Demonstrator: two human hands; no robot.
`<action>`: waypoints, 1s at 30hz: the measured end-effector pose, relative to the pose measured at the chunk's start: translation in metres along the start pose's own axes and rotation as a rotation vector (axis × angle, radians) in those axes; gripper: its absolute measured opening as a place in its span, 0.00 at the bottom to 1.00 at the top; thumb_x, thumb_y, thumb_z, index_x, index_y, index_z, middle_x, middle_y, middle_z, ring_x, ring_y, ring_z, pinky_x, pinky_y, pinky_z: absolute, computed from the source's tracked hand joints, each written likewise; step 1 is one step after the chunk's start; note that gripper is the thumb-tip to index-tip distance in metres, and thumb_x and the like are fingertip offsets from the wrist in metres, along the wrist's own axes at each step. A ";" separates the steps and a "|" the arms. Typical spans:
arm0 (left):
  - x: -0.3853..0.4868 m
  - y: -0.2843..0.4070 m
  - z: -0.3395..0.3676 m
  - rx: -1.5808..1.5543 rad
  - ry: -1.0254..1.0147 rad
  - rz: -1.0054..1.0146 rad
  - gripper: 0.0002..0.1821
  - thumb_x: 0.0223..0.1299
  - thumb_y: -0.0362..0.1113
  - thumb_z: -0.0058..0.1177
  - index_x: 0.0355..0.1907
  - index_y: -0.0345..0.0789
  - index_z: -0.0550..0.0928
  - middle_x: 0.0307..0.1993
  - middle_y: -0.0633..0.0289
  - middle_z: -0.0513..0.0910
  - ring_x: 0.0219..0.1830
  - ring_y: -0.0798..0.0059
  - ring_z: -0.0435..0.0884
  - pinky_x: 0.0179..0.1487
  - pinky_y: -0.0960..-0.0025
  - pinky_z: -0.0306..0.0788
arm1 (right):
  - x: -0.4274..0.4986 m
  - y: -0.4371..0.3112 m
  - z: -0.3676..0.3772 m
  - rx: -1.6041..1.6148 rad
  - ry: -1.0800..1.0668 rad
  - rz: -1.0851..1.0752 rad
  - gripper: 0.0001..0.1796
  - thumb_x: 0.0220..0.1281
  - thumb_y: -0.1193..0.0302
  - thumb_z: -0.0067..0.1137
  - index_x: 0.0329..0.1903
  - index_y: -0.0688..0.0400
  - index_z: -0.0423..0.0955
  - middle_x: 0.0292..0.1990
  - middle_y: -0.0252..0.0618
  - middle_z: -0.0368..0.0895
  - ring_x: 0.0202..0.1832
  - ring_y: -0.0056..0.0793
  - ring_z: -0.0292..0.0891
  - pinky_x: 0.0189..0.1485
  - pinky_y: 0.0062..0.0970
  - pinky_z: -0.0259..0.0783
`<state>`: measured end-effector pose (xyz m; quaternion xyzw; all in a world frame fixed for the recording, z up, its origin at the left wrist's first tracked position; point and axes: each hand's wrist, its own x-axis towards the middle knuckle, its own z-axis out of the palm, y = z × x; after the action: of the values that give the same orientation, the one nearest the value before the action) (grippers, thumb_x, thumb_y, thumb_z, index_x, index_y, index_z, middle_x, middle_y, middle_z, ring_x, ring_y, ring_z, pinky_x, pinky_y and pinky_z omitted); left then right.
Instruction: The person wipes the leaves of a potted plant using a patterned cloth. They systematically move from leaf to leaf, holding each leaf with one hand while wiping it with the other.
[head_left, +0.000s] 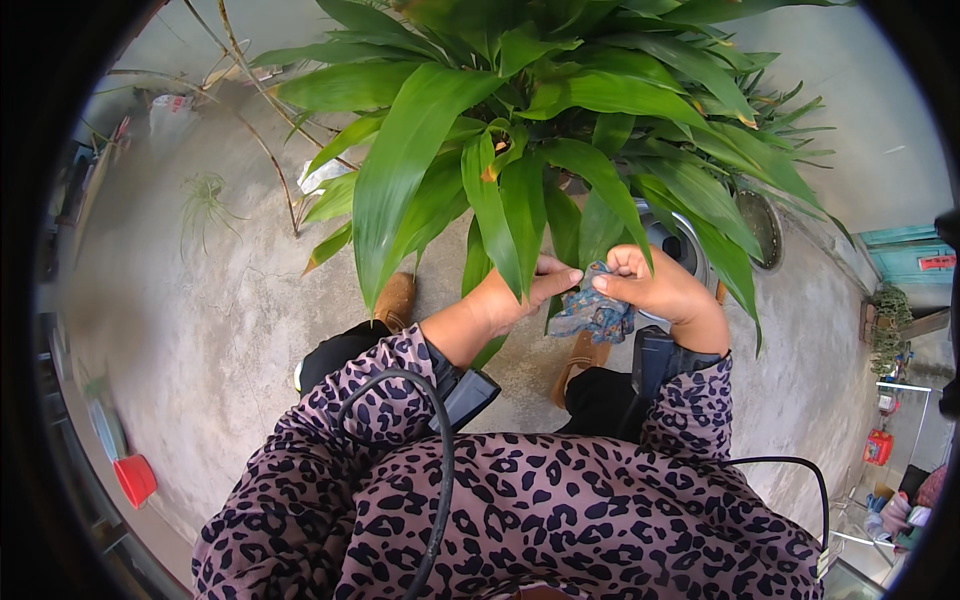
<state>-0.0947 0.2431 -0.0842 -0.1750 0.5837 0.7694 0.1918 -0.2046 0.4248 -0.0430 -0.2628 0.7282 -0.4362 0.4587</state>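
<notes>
A large leafy potted plant (517, 157) with broad green leaves, a few brown at the tips, fills the upper middle. Below its front leaves, my right hand (649, 285) pinches a crumpled blue-grey floral cloth (596, 311) between thumb and fingers. My left hand (536, 289) is just to the left of the cloth, thumb near its upper edge, partly behind a drooping leaf. Whether the left fingers grip the cloth or a leaf cannot be made out. The cloth hangs beneath both hands, above my right shoe (581, 364).
Bare plant stems (281, 161) rise at the upper left beside a small spiky plant (204, 202). A metal basin (682, 247) and a round planter (761, 229) stand right of the leaves. A red bucket (135, 480) lies far left. Cables hang by both sleeves.
</notes>
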 end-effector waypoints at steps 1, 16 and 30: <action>0.000 0.000 0.000 -0.015 -0.011 -0.020 0.16 0.55 0.47 0.60 0.34 0.34 0.81 0.17 0.75 0.67 0.18 0.88 0.60 0.21 0.82 0.52 | 0.002 0.003 0.000 -0.035 -0.008 -0.003 0.15 0.55 0.62 0.61 0.30 0.61 0.70 0.22 0.25 0.69 0.26 0.13 0.60 0.26 0.19 0.57; -0.004 -0.011 -0.012 0.204 -0.081 -0.193 0.10 0.53 0.40 0.58 0.28 0.36 0.75 0.19 0.72 0.68 0.16 0.85 0.61 0.15 0.79 0.53 | -0.017 -0.008 -0.044 0.377 0.589 0.036 0.07 0.63 0.68 0.53 0.38 0.59 0.73 0.27 0.25 0.75 0.27 0.11 0.72 0.26 0.13 0.67; -0.006 -0.016 -0.011 0.289 -0.110 -0.133 0.10 0.51 0.39 0.59 0.24 0.35 0.77 0.18 0.71 0.71 0.17 0.87 0.64 0.17 0.78 0.55 | 0.104 0.068 -0.013 -0.621 0.869 0.019 0.17 0.49 0.75 0.60 0.45 0.55 0.76 0.36 0.50 0.79 0.40 0.46 0.76 0.46 0.32 0.70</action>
<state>-0.0816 0.2357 -0.0974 -0.1415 0.6642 0.6713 0.2970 -0.2611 0.3809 -0.1456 -0.1747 0.9482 -0.2646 0.0197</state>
